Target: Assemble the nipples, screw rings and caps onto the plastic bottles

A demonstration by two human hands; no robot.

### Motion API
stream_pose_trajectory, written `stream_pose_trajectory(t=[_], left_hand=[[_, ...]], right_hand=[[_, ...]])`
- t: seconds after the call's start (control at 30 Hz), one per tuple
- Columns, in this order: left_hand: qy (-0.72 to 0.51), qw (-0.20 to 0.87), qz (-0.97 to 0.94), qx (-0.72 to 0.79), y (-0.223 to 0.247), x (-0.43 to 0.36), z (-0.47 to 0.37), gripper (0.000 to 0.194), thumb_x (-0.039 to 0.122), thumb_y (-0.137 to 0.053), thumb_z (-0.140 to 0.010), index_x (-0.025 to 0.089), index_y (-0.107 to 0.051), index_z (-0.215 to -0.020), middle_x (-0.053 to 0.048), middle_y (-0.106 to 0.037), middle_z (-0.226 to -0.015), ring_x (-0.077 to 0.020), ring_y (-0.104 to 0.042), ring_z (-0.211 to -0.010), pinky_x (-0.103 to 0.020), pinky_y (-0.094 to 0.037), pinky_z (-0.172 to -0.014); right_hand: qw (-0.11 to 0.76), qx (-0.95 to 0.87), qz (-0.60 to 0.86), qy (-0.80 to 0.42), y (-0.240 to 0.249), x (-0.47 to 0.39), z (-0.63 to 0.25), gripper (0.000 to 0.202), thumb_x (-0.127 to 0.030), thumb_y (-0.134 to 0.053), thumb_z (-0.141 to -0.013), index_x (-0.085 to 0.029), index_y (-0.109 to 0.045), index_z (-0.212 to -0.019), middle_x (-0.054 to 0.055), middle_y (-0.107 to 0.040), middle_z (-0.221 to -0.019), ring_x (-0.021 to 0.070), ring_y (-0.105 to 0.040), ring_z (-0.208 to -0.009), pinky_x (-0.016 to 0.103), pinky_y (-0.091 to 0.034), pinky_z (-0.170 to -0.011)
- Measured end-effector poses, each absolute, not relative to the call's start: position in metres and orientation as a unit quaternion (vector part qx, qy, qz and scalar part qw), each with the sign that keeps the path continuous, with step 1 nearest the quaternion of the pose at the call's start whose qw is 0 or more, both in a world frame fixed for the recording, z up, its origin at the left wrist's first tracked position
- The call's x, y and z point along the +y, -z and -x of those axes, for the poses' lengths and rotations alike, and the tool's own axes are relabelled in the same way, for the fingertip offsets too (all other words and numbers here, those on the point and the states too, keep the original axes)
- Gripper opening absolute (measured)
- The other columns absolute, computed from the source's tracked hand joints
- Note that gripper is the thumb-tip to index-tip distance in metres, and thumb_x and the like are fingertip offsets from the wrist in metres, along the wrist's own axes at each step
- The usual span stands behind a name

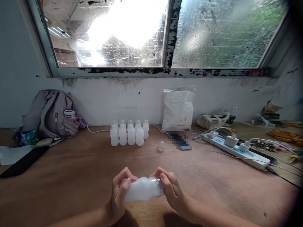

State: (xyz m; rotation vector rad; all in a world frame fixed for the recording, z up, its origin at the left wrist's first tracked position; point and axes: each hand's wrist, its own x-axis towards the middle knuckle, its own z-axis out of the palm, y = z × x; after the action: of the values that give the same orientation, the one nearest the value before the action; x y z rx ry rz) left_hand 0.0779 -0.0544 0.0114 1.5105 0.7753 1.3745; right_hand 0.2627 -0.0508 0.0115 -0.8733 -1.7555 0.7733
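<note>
A translucent white bottle [142,189] lies sideways between my hands, above the wooden table [82,176] near its front. My left hand [121,189] is closed around the bottle's base, thumb on top. At the other end, my right hand [171,190] grips the clear cap [155,183], which sits on the bottle's neck. Farther back, several similar white bottles [131,135] stand upright in a tight group. A small clear cap with a ring-shaped rim [161,147] rests on the table to the right of that group.
A grey backpack [55,116] and a black flat case [25,160] are at the left. Behind stands a white padded bag [178,108], with a phone [186,146] before it. A power strip [239,153] with cables lies right, near orange items [285,137].
</note>
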Motion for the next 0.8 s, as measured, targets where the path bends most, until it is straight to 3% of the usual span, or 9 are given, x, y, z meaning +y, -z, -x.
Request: stream_pose_trajectory(t=[0.3, 0.5, 0.63, 0.73, 0.8], left_hand=[[-0.565, 0.461, -0.605, 0.32, -0.015, -0.058, -0.082, 0.028, 0.036, -0.036, -0.085, 0.017, -0.046, -0.066, 0.002, -0.043, -0.061, -0.0106, -0.042, -0.052, -0.021, -0.032, -0.049], [-0.486, 0.344, -0.716, 0.365, -0.042, -0.006, -0.081, 0.031, 0.039, -0.029, -0.087, 0.018, -0.052, -0.085, 0.0, -0.053, -0.069, -0.0124, -0.046, -0.057, -0.022, -0.035, -0.053], [-0.367, 0.326, -0.802, 0.34, -0.047, 0.018, -0.083, 0.041, 0.04, -0.045, -0.081, 0.021, -0.043, -0.118, -0.003, -0.06, -0.091, -0.0167, -0.053, -0.075, -0.025, -0.041, -0.068], [-0.343, 0.384, -0.787, 0.34, -0.032, 0.024, -0.079, 0.045, 0.04, -0.055, -0.075, 0.017, -0.049, -0.114, -0.005, -0.06, -0.094, -0.0195, -0.054, -0.082, -0.025, -0.043, -0.069], [-0.347, 0.399, -0.772, 0.354, -0.02, 0.028, -0.067, 0.042, 0.043, -0.057, -0.073, 0.013, -0.056, -0.103, -0.006, -0.062, -0.089, -0.0203, -0.056, -0.08, -0.026, -0.045, -0.067]], right_hand=[[0.51, -0.734, 0.349, -0.282, -0.022, -0.048, -0.261, 0.04, -0.032, -0.022, -0.089, -0.014, -0.05, -0.068, 0.0, -0.047, -0.052, 0.0091, -0.042, -0.044, 0.02, -0.032, -0.043], [0.505, -0.748, 0.394, -0.178, -0.074, 0.006, -0.264, 0.035, -0.032, -0.03, -0.084, -0.014, -0.052, -0.064, -0.001, -0.046, -0.051, 0.0088, -0.04, -0.045, 0.02, -0.029, -0.043], [0.378, -0.774, 0.462, -0.213, -0.108, 0.036, -0.265, 0.025, -0.036, -0.043, -0.081, -0.015, -0.056, -0.08, -0.003, -0.047, -0.052, 0.0068, -0.04, -0.04, 0.017, -0.028, -0.039], [0.251, -0.801, 0.446, -0.309, -0.113, 0.048, -0.266, 0.035, -0.048, -0.047, -0.078, -0.016, -0.057, -0.086, -0.002, -0.051, -0.056, 0.0078, -0.045, -0.04, 0.016, -0.03, -0.034], [0.217, -0.806, 0.413, -0.364, -0.106, 0.055, -0.268, 0.043, -0.054, -0.045, -0.079, -0.016, -0.055, -0.094, 0.001, -0.056, -0.065, 0.0094, -0.052, -0.046, 0.015, -0.035, -0.035]])
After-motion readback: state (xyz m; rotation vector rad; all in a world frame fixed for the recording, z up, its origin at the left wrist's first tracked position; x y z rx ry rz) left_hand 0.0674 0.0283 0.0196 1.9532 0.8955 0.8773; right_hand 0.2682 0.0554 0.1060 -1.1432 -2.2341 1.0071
